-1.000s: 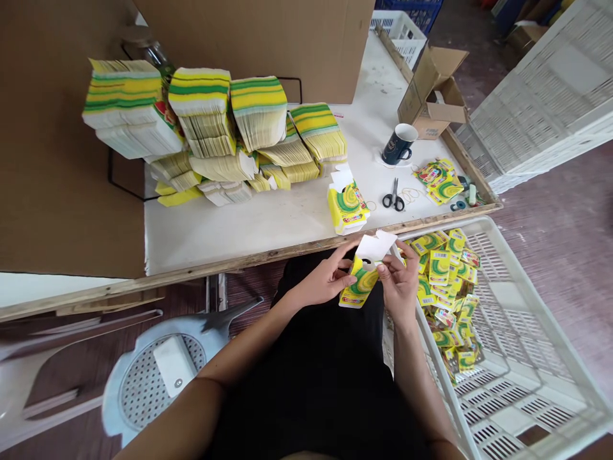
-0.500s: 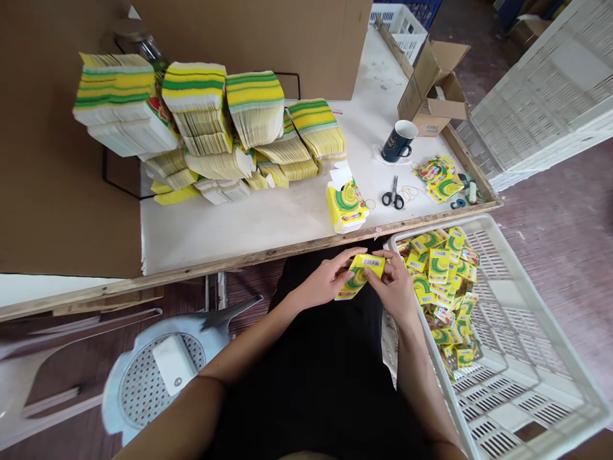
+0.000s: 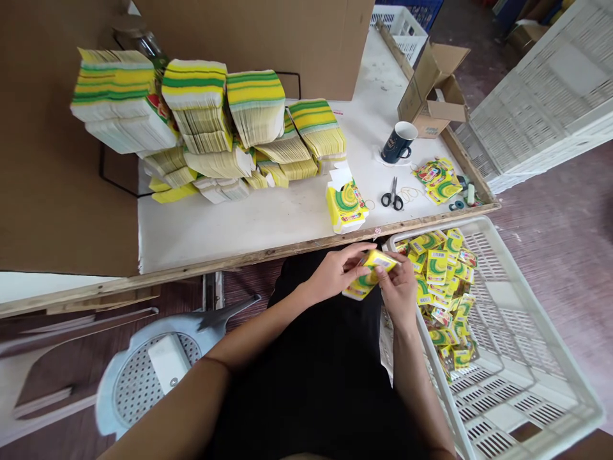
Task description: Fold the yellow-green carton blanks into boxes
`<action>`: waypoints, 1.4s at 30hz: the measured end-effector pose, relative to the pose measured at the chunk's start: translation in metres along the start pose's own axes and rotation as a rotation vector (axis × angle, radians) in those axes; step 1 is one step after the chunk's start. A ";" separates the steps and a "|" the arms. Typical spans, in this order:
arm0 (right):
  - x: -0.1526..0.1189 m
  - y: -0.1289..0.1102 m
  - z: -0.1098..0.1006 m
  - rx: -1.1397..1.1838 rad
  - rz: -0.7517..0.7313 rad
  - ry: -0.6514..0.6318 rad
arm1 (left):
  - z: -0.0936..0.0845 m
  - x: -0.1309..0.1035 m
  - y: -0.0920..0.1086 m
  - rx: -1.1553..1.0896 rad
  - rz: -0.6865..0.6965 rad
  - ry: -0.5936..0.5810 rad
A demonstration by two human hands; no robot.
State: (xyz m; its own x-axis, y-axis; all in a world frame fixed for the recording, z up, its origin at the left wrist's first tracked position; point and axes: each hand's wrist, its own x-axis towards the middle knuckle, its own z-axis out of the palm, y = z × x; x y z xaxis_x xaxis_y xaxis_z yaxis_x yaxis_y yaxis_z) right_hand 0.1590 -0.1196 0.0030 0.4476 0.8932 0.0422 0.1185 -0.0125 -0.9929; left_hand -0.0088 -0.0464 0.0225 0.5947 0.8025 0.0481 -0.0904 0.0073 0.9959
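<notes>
Over my lap, in front of the table edge, both hands hold one small yellow-and-green carton (image 3: 368, 281) with a barcode on its upper part. My left hand (image 3: 334, 275) grips its left side, thumb across the front. On the right side, my right hand (image 3: 398, 284) has its thumb on the front and its fingers curled behind. The carton tilts up to the right. Beyond my hands, a carton with raised white flaps (image 3: 345, 203) stands on the table. Several bundles of flat cartons (image 3: 256, 105) are stacked at the back left.
A white plastic crate (image 3: 531, 319) with several yellow cartons (image 3: 438, 265) stands at my right. Scissors (image 3: 393, 197), a dark mug (image 3: 398, 142), flat cartons (image 3: 441, 180) and an open cardboard box (image 3: 433, 96) are on the table (image 3: 230, 227). A stool (image 3: 138, 377) holds a white object (image 3: 168, 363).
The carton has moved slightly up and right and tilted more, with both hands still on it. My right fingers have curled further around its top right side.
</notes>
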 end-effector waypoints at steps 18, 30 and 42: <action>0.011 0.002 0.033 0.398 0.303 0.125 | -0.018 0.011 -0.023 0.417 0.426 0.192; -0.009 -0.007 0.033 0.438 0.270 0.052 | -0.011 0.001 -0.011 -0.469 0.057 -0.053; -0.013 -0.011 0.039 0.281 0.147 0.005 | -0.013 -0.001 -0.010 -0.632 -0.069 -0.098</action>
State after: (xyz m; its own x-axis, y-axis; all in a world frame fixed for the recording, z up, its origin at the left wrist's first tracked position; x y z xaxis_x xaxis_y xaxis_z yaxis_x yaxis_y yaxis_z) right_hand 0.1174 -0.1135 0.0094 0.4458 0.8890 -0.1043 -0.1971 -0.0162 -0.9802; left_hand -0.0185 -0.0392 0.0111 0.6837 0.7294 0.0221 -0.4846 0.4312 0.7611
